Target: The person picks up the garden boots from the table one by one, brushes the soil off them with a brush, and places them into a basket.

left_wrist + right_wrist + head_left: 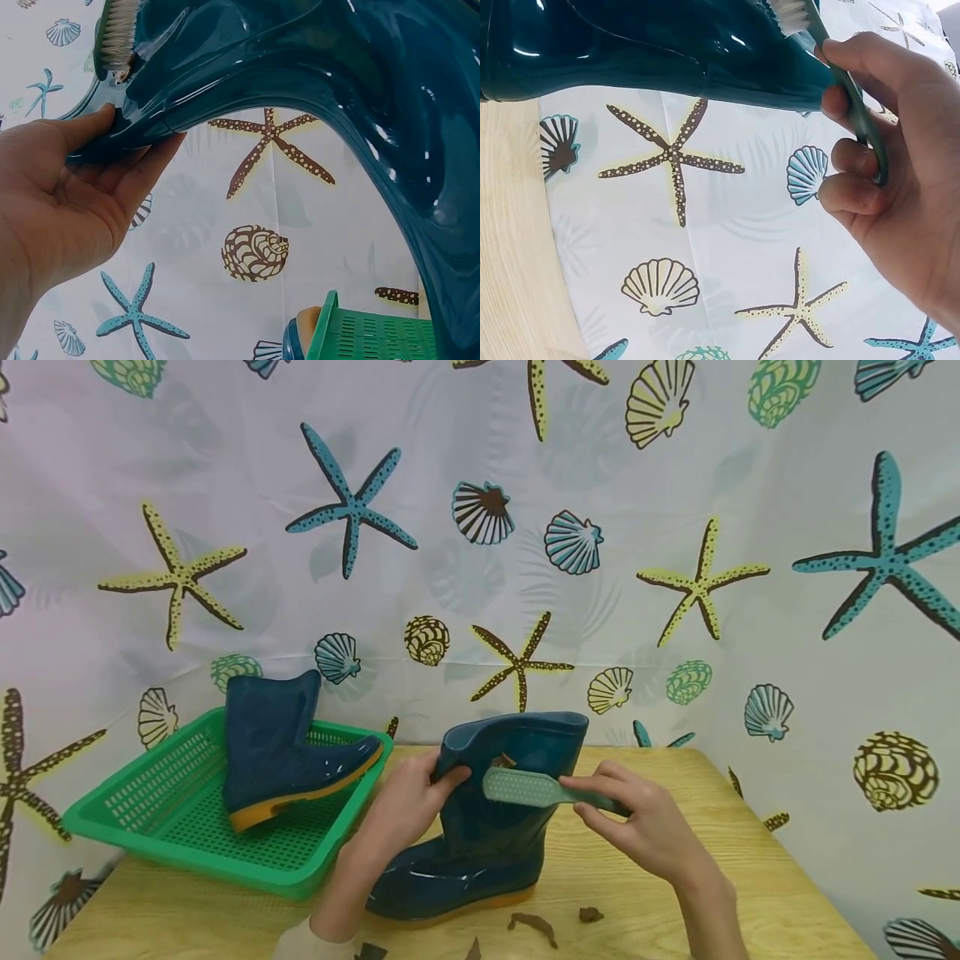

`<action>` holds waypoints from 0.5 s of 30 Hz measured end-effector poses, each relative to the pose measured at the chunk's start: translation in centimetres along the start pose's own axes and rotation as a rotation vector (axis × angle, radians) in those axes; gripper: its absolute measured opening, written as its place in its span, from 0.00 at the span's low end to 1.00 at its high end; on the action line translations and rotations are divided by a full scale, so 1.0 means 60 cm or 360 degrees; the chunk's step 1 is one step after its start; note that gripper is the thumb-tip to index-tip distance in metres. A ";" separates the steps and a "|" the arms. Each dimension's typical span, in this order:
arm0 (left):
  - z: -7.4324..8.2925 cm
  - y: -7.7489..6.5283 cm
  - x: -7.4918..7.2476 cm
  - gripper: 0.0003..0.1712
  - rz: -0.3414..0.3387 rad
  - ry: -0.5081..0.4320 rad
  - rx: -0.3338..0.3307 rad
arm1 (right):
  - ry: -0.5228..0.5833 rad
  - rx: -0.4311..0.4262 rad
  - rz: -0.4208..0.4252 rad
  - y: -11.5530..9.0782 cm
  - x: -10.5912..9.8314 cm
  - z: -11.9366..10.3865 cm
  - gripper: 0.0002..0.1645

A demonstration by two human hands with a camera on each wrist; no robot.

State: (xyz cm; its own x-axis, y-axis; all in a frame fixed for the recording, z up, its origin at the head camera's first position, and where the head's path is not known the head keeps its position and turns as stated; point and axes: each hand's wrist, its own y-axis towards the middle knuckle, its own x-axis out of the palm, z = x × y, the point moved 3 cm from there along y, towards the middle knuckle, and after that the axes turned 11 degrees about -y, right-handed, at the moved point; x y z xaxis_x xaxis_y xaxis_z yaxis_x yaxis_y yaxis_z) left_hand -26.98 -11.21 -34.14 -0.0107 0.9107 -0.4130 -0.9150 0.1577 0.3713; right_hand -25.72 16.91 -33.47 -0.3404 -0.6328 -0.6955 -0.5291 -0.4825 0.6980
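A dark blue rubber boot [491, 827] with a yellow sole stands on the table, toe to the left. My left hand [408, 797] grips its shaft at the upper rim, thumb on the near side and fingers behind, as the left wrist view [82, 187] also shows. In my right hand [645, 814] is a green scrub brush [525, 787], pinched by its handle. Its pale bristles [118, 34] face the shaft, just below a brown clump [504, 762] stuck near the rim. The right wrist view shows fingers curled round the handle [859, 112].
A green plastic basket [187, 868] stands at the left, holding a second blue boot [270, 752]. Brown scraps [534, 927] and a small brown lump [591, 914] lie on the wooden table [750, 877] before the boot. A patterned curtain [480, 577] hangs behind.
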 end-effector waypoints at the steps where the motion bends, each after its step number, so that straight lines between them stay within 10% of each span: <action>1: 0.000 0.000 0.000 0.09 0.0004 -0.0003 -0.0002 | 0.0003 -0.0004 0.0005 0.000 -0.001 0.000 0.24; 15: 0.001 0.000 -0.001 0.10 -0.0020 -0.0010 0.0014 | -0.0179 -0.0001 0.0156 0.003 -0.001 0.002 0.25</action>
State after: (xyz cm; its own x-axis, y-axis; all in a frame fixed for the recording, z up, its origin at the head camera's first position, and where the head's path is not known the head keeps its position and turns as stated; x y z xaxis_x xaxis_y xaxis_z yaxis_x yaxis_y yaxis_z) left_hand -26.94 -11.22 -34.08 0.0035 0.9111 -0.4122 -0.9116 0.1724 0.3733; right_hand -25.88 16.93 -33.29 -0.4754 -0.6048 -0.6389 -0.4886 -0.4224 0.7634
